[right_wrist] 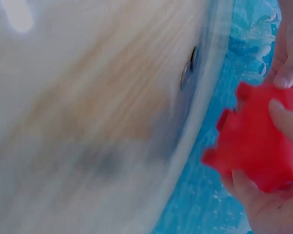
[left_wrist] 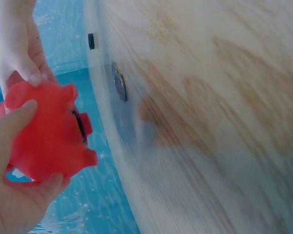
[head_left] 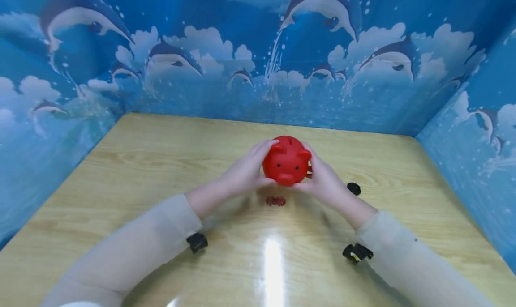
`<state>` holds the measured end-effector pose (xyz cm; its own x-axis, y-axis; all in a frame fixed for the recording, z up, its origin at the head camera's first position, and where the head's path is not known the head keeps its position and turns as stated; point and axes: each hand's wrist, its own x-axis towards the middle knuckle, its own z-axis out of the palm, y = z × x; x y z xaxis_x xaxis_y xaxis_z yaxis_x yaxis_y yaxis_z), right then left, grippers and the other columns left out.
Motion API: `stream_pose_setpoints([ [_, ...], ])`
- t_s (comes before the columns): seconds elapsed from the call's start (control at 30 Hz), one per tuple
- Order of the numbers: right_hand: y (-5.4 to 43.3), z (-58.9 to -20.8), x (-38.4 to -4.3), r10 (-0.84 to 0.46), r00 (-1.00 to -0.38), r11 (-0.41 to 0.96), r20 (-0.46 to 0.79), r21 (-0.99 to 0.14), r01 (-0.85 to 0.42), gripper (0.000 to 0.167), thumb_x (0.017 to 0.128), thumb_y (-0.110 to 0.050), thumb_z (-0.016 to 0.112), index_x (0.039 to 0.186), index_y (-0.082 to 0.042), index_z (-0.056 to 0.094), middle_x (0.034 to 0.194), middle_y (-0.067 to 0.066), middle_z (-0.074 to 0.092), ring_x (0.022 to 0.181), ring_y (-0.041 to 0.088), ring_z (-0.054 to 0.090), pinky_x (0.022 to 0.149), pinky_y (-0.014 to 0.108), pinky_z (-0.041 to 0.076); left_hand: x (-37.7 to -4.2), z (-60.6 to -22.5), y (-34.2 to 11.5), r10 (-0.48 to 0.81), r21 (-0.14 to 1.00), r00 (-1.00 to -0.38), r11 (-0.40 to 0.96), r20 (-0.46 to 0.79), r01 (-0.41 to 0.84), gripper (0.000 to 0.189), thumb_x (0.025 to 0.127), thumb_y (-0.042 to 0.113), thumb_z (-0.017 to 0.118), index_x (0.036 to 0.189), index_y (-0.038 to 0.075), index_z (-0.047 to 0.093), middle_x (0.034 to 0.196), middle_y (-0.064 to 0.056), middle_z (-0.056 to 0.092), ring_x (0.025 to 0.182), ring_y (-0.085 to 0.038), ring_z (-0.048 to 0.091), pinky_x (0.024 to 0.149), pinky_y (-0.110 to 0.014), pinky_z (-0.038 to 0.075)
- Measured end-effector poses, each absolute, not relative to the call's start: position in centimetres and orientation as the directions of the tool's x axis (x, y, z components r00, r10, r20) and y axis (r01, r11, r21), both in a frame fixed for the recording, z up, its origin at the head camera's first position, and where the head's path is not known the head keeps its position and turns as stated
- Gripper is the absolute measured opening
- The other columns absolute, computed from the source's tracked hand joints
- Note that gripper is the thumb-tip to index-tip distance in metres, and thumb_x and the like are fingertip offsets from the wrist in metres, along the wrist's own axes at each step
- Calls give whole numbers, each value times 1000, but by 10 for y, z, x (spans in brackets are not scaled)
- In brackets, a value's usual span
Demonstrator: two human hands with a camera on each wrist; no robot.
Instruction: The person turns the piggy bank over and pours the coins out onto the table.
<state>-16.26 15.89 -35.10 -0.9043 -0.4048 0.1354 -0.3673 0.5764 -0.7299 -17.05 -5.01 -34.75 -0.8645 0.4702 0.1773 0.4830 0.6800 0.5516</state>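
A red piggy bank (head_left: 287,161) is held up over the table between both hands, its face toward the head camera and a slot on its top. My left hand (head_left: 247,168) grips its left side, thumb low near the snout. On the other side my right hand (head_left: 322,179) grips it the same way. In the left wrist view a dark opening shows on the underside of the piggy bank (left_wrist: 51,129), between its feet. Two coins (head_left: 276,201) lie side by side on the table just below it.
A small black oval piece (head_left: 354,188) lies on the wooden table (head_left: 169,164), right of the right hand. Blue dolphin-print cloth (head_left: 225,92) walls the back and sides. Black wrist devices (head_left: 196,242) sit at both cuffs.
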Motion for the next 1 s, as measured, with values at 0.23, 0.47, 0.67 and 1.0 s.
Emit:
stream_pose_setpoints([
  [0.23, 162, -353, -161, -401, -916, 595, -2, -761, -259, 94, 73, -20, 81, 146, -12, 23, 137, 9, 43, 113, 32, 52, 80, 40, 53, -173, -351, -52, 479, 649, -875, 644, 70, 404, 98, 70, 21, 83, 147, 15, 23, 140, -3, 40, 124, -20, 40, 86, -35, 50],
  [0.47, 161, -344, -160, -423, -903, 585, -73, -783, -211, 85, 73, -19, 81, 141, -12, 31, 131, 10, 47, 104, 31, 58, 74, 36, 55, -172, -346, -55, 473, 766, -881, 570, -9, 298, 97, 72, 15, 82, 148, 18, 21, 138, -2, 42, 120, -20, 42, 82, -35, 52],
  [0.67, 165, -332, -156, -423, -833, 613, 358, -564, -553, 102, 70, -13, 82, 149, -10, 17, 142, 12, 38, 116, 30, 49, 82, 43, 52, -164, -328, -56, 530, 514, -759, 562, 377, 648, 96, 70, 17, 83, 146, 16, 24, 147, -11, 27, 125, -26, 39, 84, -37, 51],
  [1.0, 163, -343, -161, -407, -903, 590, 141, -714, -377, 94, 73, -20, 81, 147, -14, 23, 133, 7, 47, 107, 26, 55, 80, 39, 53, -169, -339, -52, 466, 588, -866, 655, 180, 475, 93, 70, 23, 83, 145, 20, 28, 142, -5, 35, 124, -21, 39, 81, -35, 52],
])
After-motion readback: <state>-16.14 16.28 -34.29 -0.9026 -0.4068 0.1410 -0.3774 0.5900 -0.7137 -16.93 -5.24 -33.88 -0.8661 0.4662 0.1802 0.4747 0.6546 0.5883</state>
